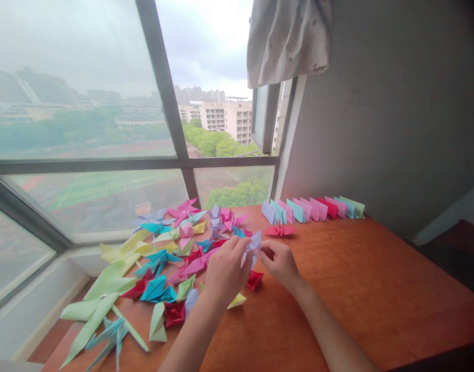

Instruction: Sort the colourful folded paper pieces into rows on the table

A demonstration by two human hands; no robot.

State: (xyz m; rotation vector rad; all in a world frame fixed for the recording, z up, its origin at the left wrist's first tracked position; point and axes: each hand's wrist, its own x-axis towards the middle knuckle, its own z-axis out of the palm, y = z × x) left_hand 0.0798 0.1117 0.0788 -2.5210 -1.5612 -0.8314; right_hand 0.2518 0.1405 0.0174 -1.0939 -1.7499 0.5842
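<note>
A lavender origami piece [255, 242] of folded paper is held up between my two hands, over the middle of the table. My left hand [226, 264] is closed around its left side, the back of the hand covering part of the paper. On the other side, the fingertips of my right hand [279, 260] pinch its right edge. Its exact shape is partly hidden by the fingers. A red paper crane [280, 230] sits just behind my right hand. Below the hands lies a small dark red folded piece [254, 279], with a yellow one [237, 300] nearer my left forearm.
Many coloured origami pieces spread across the left of the wooden table [357, 294], including a green pinwheel [103, 297] on a stick. A row of folded paper pieces [310, 209] stands at the back right. Windows [85, 77] border the table's far and left sides.
</note>
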